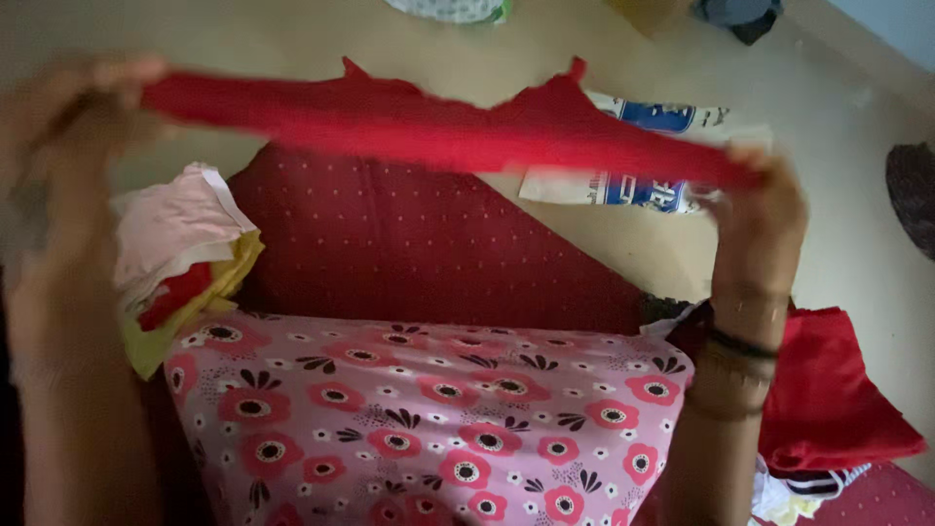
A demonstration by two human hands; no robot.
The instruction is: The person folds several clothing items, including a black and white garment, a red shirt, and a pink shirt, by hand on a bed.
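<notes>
A red cloth point(438, 127) is stretched flat between both hands, held up above a dark red dotted cushion point(409, 244). My left hand point(83, 97) grips the cloth's left end at the upper left, blurred. My right hand point(765, 195) pinches the right end; dark bangles circle that wrist. Below lies a pink fabric with red flower print point(429, 419), spread over my lap.
A stack of folded clothes in pink, red and yellow point(180, 253) sits at the left. A red folded cloth point(828, 390) lies at the right. A white bag with blue print point(643, 146) rests on the beige floor point(857, 253) behind.
</notes>
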